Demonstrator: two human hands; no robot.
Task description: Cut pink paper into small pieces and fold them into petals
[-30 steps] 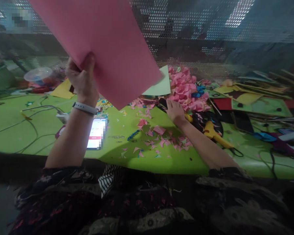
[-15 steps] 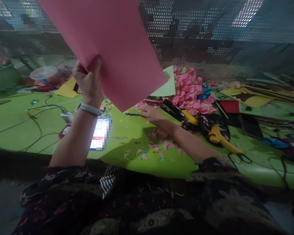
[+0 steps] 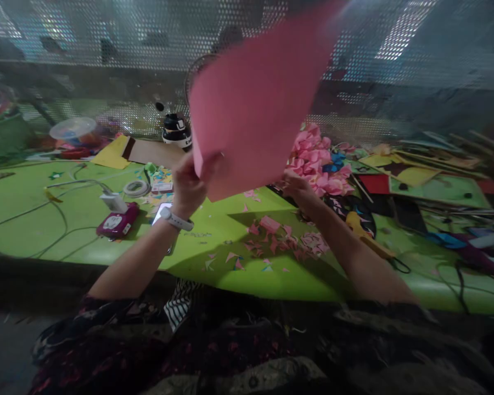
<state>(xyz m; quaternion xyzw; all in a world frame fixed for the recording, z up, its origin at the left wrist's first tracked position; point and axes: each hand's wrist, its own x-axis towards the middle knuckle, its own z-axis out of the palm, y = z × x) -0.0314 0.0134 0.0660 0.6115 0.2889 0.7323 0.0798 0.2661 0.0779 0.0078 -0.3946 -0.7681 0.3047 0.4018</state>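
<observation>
A: What has changed over the last second?

B: The right hand (image 3: 298, 189) has come up from the worktop (image 3: 226, 277) to the lower right corner of the pink paper sheet (image 3: 255, 109). The sheet has swung round too: its upper end now leans over toward the right hand's side, blurred at the far tip

A: And the left hand (image 3: 191, 184)?

B: Gripping the sheet's lower left edge, thumb on the near face. The paper is bent slightly there

A: Is the right hand gripping it as well?

B: I can't tell. Its fingers are bunched at the corner, but whether they pinch the paper or merely meet it isn't clear, nor whether they hold anything else

A: So where does the sheet stand?

B: Raised off the worktop, above and between the hands. I'd judge the work is passing from a one-handed hold to two-handed handling, with the sheet looking whole

A: Anything else newly in view?

B: A black-lidded bottle (image 3: 176, 130), beyond the left hand, which the sheet had been covering. Pink scraps (image 3: 269, 238) lie below the right hand on the near side, and a heap of pink paper petals (image 3: 310, 156) sits just beyond it
</observation>
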